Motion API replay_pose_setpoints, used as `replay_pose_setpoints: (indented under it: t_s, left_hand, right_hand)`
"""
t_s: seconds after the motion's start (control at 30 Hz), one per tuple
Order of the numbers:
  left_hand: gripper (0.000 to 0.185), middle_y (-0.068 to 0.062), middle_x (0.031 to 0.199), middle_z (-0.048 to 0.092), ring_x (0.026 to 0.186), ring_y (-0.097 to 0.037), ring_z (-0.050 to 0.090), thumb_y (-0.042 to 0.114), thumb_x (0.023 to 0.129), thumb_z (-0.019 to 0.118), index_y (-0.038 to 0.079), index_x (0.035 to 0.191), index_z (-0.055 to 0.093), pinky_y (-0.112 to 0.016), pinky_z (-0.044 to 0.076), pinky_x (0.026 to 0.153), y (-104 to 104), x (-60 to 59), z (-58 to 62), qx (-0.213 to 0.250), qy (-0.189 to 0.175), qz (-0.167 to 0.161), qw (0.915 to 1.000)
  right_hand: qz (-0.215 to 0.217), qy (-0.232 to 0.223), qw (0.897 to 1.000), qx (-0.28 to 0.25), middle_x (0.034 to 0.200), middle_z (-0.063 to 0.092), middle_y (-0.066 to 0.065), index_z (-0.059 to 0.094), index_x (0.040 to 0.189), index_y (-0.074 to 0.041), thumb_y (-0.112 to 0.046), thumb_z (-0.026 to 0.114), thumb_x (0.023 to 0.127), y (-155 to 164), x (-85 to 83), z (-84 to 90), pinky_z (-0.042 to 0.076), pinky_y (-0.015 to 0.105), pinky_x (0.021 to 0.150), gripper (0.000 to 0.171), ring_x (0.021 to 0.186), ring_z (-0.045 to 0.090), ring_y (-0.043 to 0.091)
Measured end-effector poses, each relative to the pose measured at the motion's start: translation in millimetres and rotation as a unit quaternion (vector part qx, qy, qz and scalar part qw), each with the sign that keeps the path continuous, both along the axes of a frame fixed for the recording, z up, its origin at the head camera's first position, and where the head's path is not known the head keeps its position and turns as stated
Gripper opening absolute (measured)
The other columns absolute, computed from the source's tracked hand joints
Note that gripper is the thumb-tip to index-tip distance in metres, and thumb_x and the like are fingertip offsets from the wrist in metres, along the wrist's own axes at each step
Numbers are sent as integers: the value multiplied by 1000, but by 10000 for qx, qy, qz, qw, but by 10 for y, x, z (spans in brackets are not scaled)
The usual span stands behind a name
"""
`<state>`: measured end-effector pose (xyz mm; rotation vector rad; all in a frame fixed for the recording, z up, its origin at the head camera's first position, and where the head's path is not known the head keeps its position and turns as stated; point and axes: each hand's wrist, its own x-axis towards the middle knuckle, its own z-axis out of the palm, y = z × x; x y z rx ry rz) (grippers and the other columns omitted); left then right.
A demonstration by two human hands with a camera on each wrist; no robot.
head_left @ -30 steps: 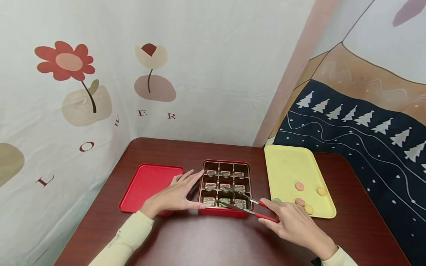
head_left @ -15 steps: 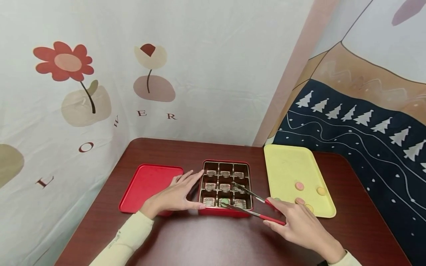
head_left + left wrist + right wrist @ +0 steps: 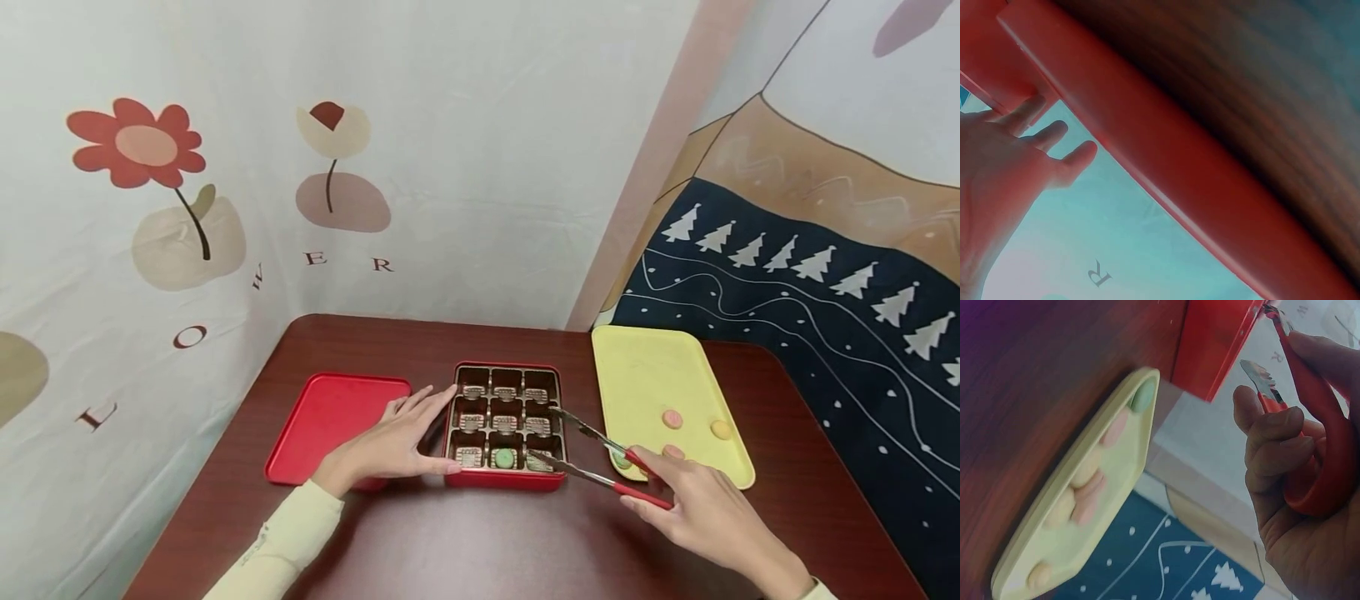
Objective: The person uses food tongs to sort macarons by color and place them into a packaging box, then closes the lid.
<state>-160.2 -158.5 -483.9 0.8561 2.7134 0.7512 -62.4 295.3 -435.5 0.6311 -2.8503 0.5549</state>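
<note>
Red box: it [image 3: 506, 479] stands on the table [image 3: 450, 542]; only the head view shows its nine compartments.
Green cookie: it [image 3: 504, 458] lies in the box's front middle compartment.
Left hand: it [image 3: 386, 444] is at the left side of the box, thumb and fingers spread wide; the left wrist view shows these fingers from another side.
Right hand: it [image 3: 708, 512] is right of the box, fingers curled around the tongs [image 3: 641, 495]; the right wrist view shows the rounded handle end, which the head view hides.
Tongs: their tips stand apart, over the box's right column.
Yellow tray: it [image 3: 645, 367] lies right of the box; the right wrist view shows more yellow cookies [image 3: 1060, 509], which the right hand covers in the head view.
Red lid: it [image 3: 337, 421] lies left of the box.
</note>
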Motion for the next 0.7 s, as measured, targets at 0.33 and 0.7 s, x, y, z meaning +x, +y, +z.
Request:
replay_pose_setpoints:
  t_s: [0.33,0.7]
  left_hand:
    - [121,-6,177,31,164,-41,18,80,89,71,18,177,18,-72,15,124,2,0,-21,10,57,-19,10000]
    - [122,-6,178,29,164,-40,16,84,88,70,20,177,17,-73,12,124,-6,3,-10,76,-47,1,10000]
  right_hand:
    - [-750,-353,9961,304,65,36,-20,77,138,-21,-46,95,84,393,98,98,34,28,55,62,58,38,1]
    - [-816,-267,9949,520,64,35,-23,82,128,-17,-43,96,83,690,188,93,30,26,53,54,61,37,1]
